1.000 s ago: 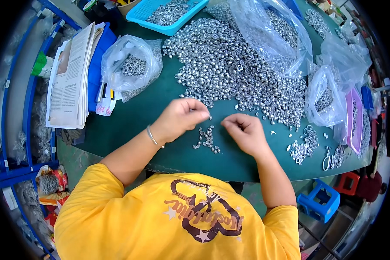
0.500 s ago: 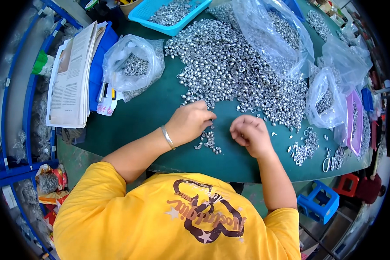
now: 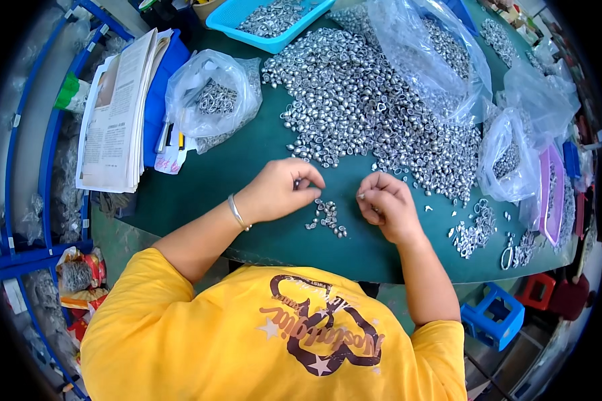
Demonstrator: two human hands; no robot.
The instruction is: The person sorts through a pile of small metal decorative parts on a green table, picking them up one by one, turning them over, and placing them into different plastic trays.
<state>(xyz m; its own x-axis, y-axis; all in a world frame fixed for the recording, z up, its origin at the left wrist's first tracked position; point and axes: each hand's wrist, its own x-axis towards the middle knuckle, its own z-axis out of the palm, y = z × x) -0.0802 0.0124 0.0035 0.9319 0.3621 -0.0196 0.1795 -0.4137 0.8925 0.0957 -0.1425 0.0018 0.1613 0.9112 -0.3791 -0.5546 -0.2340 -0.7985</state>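
Note:
A broad pile of small silver, rounded hollow metal pieces covers the table in front of me. At its near edge my left hand is curled, with a small metal piece showing inside its fingers; thumb and forefinger tips stand a little apart. My right hand is closed in a pinch, to the right of the left one. Something tiny and pale shows at its fingertips, too small to name. Between and below the hands lies a small cluster of metal pieces, touched by neither hand.
An open plastic bag of metal parts stands at left, beside papers on a blue bin. Behind is a blue basket. More bags, a pink tray and loose scraps lie right. A blue stool stands below.
My left hand has drawn slightly left, its thumb and forefinger now parted, and a metal piece shows inside it. The right hand has barely moved. The whole view has shifted slightly.

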